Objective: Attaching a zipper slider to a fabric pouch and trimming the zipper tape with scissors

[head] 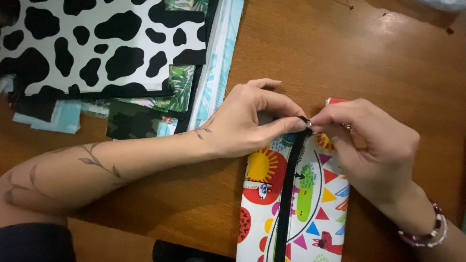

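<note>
A white fabric pouch printed with bright suns, triangles and cartoon animals lies on the wooden table. A black zipper runs down its middle. My left hand pinches the far end of the zipper between thumb and forefinger. My right hand meets it there, its fingertips on the small metal zipper slider. Both hands cover the pouch's far edge.
A stack of fabric pieces lies at the upper left, topped by a black-and-white cow-print piece, with leaf-print and pale blue pieces under it. A dark object sits at the near edge.
</note>
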